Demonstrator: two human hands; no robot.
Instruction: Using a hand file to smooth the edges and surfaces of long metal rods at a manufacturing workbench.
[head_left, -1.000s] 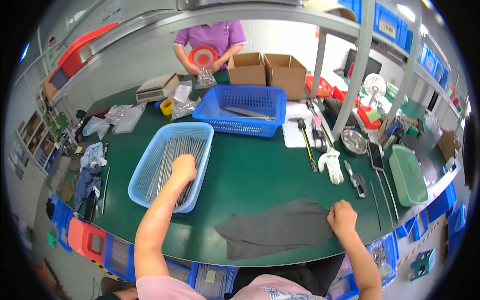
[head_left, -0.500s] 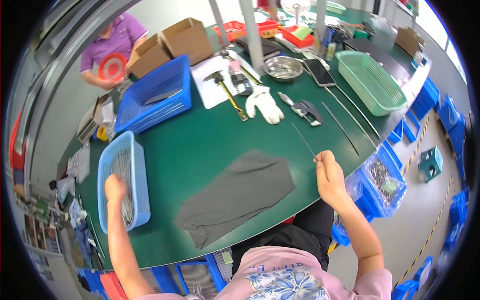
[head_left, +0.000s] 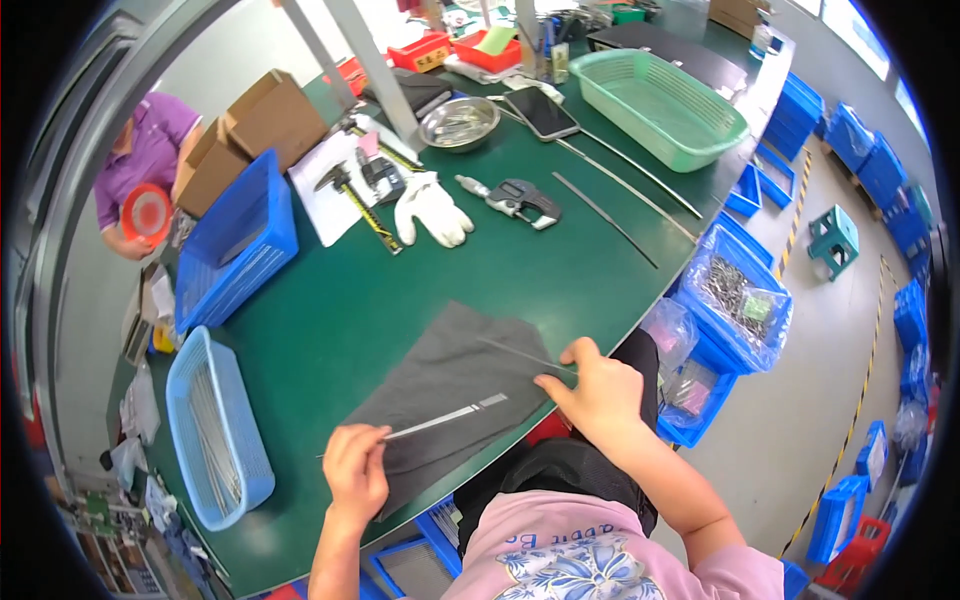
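- Green table (head_left: 320, 335) holds a gray cloth (head_left: 440, 365) near its front edge.
- Over the cloth, the left hand (head_left: 357, 470) pinches a shiny stick (head_left: 440, 418), which slants up to the right.
- Its far end is near the right hand (head_left: 603, 392).
- That hand pinches a thin stick (head_left: 520, 353), which points left and a bit up.

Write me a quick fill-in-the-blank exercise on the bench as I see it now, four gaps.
The left hand and right hand each hold a slim metal rod by a rumpled cloth coloured ____.
The hand nearer the light blue perforated plastic basket is the ____ one.
Between the yellow-and-black caliper and the dark grey micrometer lies a white fabric ____.
The rectangular black-screened phone near the pale green plastic basket lies with its screen facing ____.
Missing words: grey; left; glove; up.
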